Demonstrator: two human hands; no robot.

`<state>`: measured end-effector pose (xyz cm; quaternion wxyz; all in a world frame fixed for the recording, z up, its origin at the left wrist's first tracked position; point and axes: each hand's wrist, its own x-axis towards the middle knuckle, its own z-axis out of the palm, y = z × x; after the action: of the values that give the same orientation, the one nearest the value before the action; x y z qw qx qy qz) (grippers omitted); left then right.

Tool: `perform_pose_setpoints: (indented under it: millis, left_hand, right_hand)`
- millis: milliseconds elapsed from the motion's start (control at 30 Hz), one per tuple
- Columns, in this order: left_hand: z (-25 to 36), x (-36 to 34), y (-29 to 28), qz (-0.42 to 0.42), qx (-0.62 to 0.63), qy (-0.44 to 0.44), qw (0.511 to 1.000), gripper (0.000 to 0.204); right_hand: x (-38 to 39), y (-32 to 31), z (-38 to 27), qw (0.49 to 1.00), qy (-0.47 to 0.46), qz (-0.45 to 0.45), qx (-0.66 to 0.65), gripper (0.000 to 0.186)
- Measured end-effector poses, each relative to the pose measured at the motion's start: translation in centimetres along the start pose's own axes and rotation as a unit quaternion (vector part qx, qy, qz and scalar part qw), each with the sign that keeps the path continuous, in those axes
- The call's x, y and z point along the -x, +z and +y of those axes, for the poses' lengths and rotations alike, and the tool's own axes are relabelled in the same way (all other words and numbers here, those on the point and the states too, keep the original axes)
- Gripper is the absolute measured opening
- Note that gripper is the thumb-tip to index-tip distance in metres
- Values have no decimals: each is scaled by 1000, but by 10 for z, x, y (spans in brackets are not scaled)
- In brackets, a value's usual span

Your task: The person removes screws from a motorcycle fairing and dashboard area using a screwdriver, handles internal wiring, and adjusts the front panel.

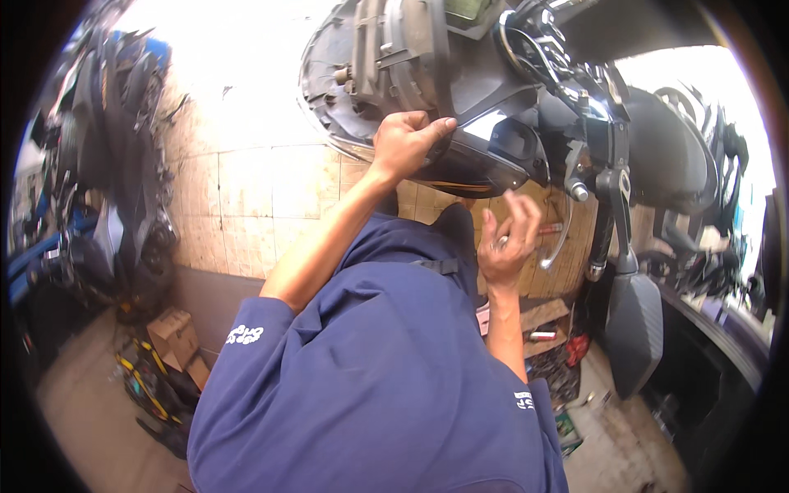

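In front of me stands a scooter with a dark body (485,70), its front section opened up so the inner black plastic shows. My left hand (404,146) is closed at the edge of a glossy black side panel (464,164), thumb stretched along its top; the fingers are partly hidden. Just below the panel's right end is my right hand (511,238), apart from it and slightly blurred. Its fingers are curled in, and a small shiny bit shows between them, too small to name.
The handlebar grip (602,234), a curved brake lever (560,246) and a mirror (636,333) jut out at right. More motorcycles (123,164) line the left side. Cardboard boxes (174,341) sit on the floor at lower left, and a wooden tray (542,320) lies at lower right.
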<state>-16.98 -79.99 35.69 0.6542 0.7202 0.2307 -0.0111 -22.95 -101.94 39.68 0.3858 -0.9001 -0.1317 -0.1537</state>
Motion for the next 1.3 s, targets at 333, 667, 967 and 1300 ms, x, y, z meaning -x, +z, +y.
perform_pose_setpoints:
  millis: [333,667,967,1300]
  left_hand:
    - [-14,1,13,78,14,121,989,60]
    - [-1,1,13,72,44,134,987,57]
    - [-1,2,12,41,4,161,986,52]
    - [-4,1,16,60,-14,195,979,50]
  right_hand:
    - [-71,1,-18,994,2,-39,107,16]
    - [-59,4,-23,992,81,-57,78,20]
    - [-98,1,-25,971,100,-176,125,24]
    - [-120,8,-26,937,117,-269,190,23]
